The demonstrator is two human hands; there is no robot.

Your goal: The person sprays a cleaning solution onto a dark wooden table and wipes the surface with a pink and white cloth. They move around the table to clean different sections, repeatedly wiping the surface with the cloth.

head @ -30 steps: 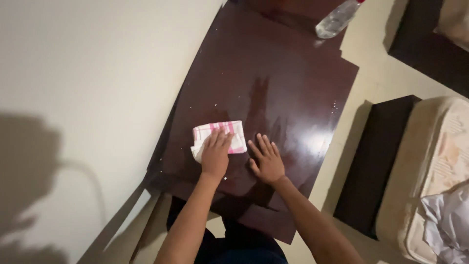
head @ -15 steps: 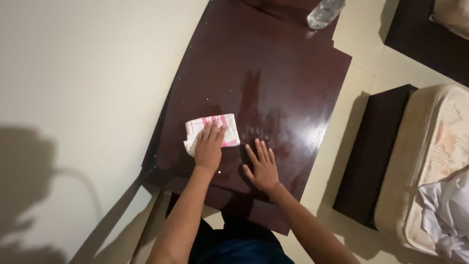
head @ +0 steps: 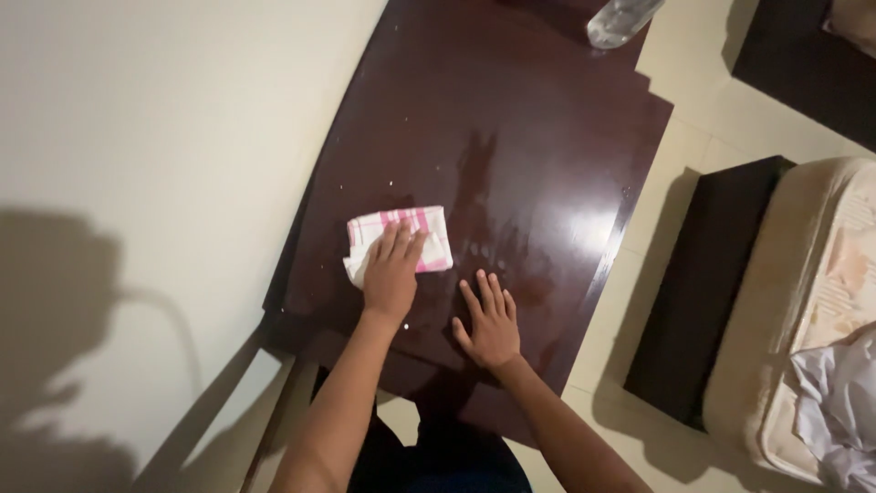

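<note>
The left hand point(head: 391, 274) presses flat, not clenched, on the cloth point(head: 401, 237); the right hand point(head: 491, 324), open on the glossy tabletop point(head: 511, 119), might slip where wet.

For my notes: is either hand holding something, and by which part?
Nothing is gripped. The left hand presses flat on the pink-and-white cloth, covering its near middle; the right hand lies flat on the dark table.

Left hand point(head: 391, 274) covers the lower middle of the pink-checked cloth point(head: 401, 235). Clear bottle point(head: 620, 18) cut off by top edge; cap not visible. Crumpled white sheet point(head: 835, 411) on the bed point(head: 803, 301) runs off right edge. Pale specks on bench point(head: 511, 119) too small to identify.
</note>
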